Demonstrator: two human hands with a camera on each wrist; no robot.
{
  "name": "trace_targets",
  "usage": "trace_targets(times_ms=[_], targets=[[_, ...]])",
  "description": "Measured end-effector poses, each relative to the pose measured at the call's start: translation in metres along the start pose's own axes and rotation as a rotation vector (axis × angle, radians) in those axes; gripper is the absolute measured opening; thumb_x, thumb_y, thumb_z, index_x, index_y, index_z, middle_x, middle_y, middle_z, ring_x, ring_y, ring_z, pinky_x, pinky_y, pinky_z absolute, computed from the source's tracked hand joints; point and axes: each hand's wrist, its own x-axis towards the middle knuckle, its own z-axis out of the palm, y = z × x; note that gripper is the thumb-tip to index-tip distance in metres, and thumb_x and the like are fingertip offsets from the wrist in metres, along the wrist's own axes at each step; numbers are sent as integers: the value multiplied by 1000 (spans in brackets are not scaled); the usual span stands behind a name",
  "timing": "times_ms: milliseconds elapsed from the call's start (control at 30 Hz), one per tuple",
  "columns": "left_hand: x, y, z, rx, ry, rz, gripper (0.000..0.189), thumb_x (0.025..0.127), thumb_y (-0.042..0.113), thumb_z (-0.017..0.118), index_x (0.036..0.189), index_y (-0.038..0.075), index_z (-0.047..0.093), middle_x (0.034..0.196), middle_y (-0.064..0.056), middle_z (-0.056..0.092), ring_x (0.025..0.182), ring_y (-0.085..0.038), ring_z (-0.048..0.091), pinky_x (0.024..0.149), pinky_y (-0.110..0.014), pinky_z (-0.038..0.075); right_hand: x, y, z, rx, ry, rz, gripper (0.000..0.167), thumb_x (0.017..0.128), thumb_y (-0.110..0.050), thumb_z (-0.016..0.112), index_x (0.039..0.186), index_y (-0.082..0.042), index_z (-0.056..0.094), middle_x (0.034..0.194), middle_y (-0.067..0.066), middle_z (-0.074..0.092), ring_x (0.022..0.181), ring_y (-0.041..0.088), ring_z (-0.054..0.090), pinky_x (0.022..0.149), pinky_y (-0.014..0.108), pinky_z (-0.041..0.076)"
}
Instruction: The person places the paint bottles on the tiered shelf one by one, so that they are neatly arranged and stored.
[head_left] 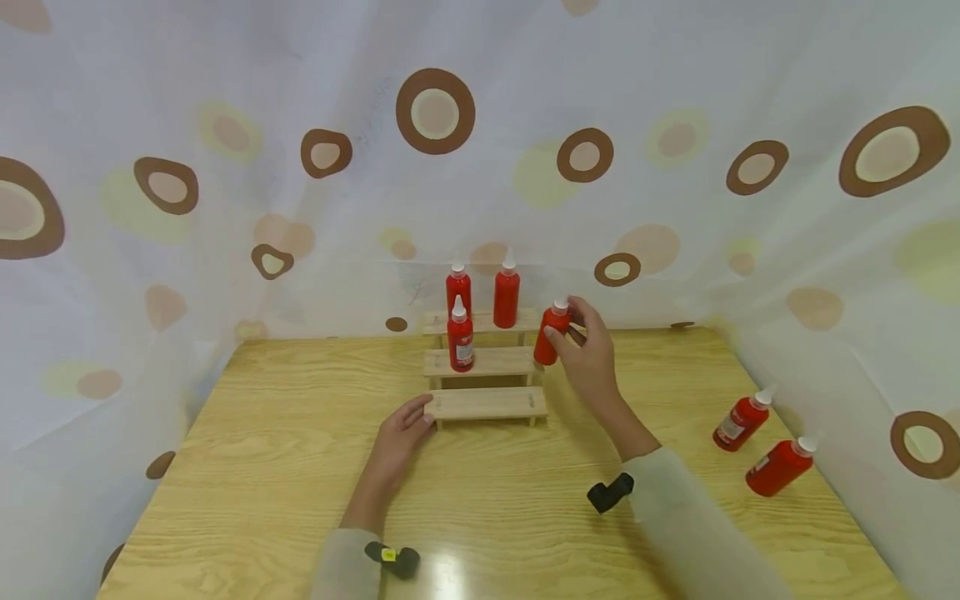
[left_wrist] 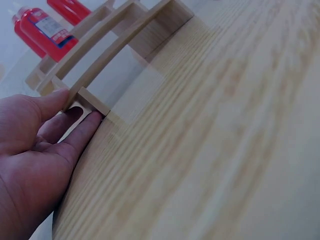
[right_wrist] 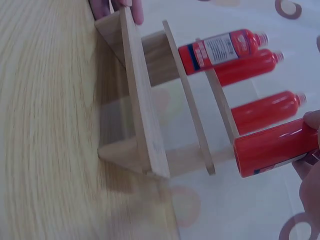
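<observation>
Right hand (head_left: 592, 354): thumb on the near side, fingers round the far side, pinching a red bottle (head_left: 551, 340) by its upper body; wrist up and forward, forearm angling in from lower right. Left hand (head_left: 402, 435): low, back of hand up, thumb on top and fingers below at the leg, gripping the left end of the front tier of the stepped wooden rack (head_left: 487, 404). Held bottle: glossy red, white at the neck, slightly tilted, top leaning right in the head view, label mostly turned away with just a strip showing in the right wrist view. It's at the right end of the middle tier; base looks clear of the wood, but the angle is poor, so can't swear to no contact. Same middle tier, left end: upright red bottle (head_left: 461, 346), white nozzle, pale label facing out. Back tier: two more upright, left one (head_left: 459, 286) partly hidden by the bottle in front, right one (head_left: 507, 298) in plain view. Further out, right side of the wood-grain tabletop (head_left: 300, 467): two more red bottles, rear one (head_left: 738, 425) and nearer one (head_left: 778, 468), close together, apart from the rack. Backdrop: white sheet (head_left: 510, 100) with brown rings.
</observation>
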Motion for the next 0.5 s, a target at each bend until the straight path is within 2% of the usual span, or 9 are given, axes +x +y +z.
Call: trace_targets(times_ms=[233,500], targets=[[2,1,0,9,-4,7,43,103,4,55,146,-1,48,149,-25,49,138,-32,50,107,-31,52,6,-13,27,37,-51,-14,56,95,-10,70,146,-4,46,139,18,53,127,32,52,112,47,49],[0,2,0,-2,10,-16,43,103,4,55,145,1,50,149,-22,50,137,-31,51,106,-28,52,6,-9,51,28,-86,-10,57,95,-9,70,145,-2,44,139,17,52,129,33,52,111,48,50]])
